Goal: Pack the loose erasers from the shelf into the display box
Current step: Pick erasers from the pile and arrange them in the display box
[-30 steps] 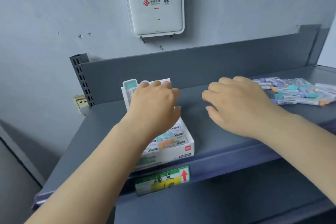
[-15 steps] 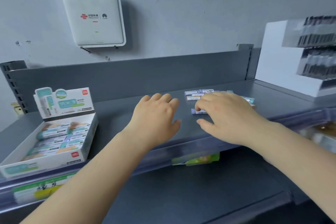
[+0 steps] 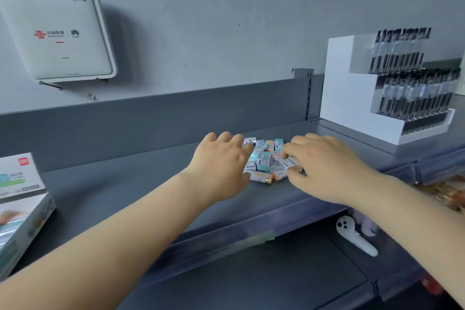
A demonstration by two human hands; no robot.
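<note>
Several loose erasers (image 3: 265,162) in white, teal and orange sleeves lie in a tight heap on the grey shelf (image 3: 120,184). My left hand (image 3: 221,168) touches the heap's left side with relaxed fingers. From the right, my right hand (image 3: 324,166) reaches in with bent fingers, its fingertips and thumb resting on the erasers. The white display box (image 3: 24,211), its lid flap standing up, sits at the far left edge of the view, partly cut off; some erasers show blurred inside it.
A white stepped stand (image 3: 352,108) of dark pens stands at the shelf's right end. A white router (image 3: 57,38) hangs on the wall. A white controller (image 3: 354,238) lies on the lower shelf. The shelf has a raised back panel (image 3: 163,113).
My view swung right, leaving the box at the far left. Both hands travelled from the box to the erasers, which now lie bunched between them rather than spread out.
</note>
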